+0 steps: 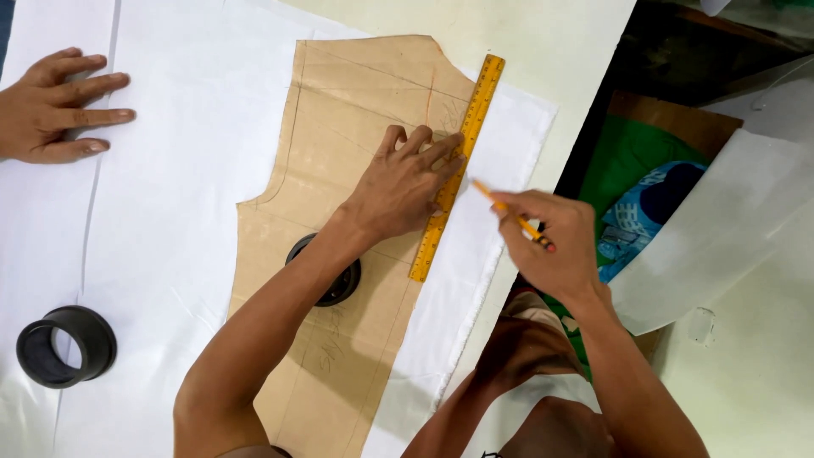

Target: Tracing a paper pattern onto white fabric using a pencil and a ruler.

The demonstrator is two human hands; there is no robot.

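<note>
My left hand (pixel 405 182) presses flat on an orange ruler (pixel 475 110) that lies along the right edge of a brown paper pattern piece (pixel 356 93). The pattern rests on white fabric (pixel 195 170) spread over the table. My right hand (pixel 551 242) holds an orange pencil (pixel 507 208), its tip touching the fabric just right of the ruler. A black ring weight (pixel 343 284) sits on the pattern, partly hidden under my left forearm.
Another person's hand (pixel 55 106) lies flat on the fabric at the upper left. A second black ring weight (pixel 66 346) stands at the lower left. Off the table's right edge are a green and blue cloth (pixel 636 187) and a white sheet (pixel 729 220).
</note>
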